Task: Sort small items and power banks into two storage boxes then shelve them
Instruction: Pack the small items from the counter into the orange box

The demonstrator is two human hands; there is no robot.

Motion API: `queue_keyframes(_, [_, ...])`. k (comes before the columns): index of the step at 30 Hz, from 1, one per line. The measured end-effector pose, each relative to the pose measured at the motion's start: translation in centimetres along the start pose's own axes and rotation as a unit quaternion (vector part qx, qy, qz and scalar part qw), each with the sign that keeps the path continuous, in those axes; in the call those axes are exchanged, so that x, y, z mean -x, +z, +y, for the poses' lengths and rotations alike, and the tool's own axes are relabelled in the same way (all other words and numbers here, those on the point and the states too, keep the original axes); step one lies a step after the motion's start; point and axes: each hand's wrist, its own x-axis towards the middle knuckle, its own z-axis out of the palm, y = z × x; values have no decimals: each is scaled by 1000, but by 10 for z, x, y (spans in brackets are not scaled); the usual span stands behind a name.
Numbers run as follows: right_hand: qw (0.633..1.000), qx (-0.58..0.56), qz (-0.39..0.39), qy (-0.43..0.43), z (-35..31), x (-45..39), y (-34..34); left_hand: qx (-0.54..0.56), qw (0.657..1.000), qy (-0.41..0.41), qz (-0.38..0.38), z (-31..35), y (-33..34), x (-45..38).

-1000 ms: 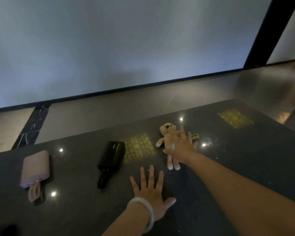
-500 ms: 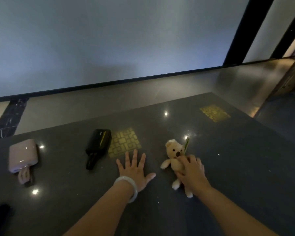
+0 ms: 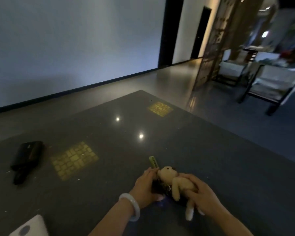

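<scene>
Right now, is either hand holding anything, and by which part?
The right hand grips the teddy bear around its body and legs. The left hand curls round something dark beside the bear's head; what it is cannot be told.

Pale wall (image 3: 66,48), black skirting, two dark doorways (image 3: 170,31); glossy grey floor (image 3: 160,79); wooden screen (image 3: 213,40); two cushioned chairs (image 3: 271,82) at right.

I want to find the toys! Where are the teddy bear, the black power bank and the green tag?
teddy bear (image 3: 180,183), head view, on its belly.
black power bank (image 3: 28,153), head view, on its top face.
green tag (image 3: 154,162), head view, mid-strip.
</scene>
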Motion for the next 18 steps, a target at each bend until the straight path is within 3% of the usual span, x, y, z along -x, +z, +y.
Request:
queue_keyframes(7, [996,-74,43,24,39,94,-78,137,988,65,25,81,94,-9])
queue_keyframes(12, [989,-118,88,27,70,159,-117,-94,991,63,75,113,147,4])
queue_keyframes(18, [982,-133,134,2,95,231,-161,-90,987,125,52,158,187,39])
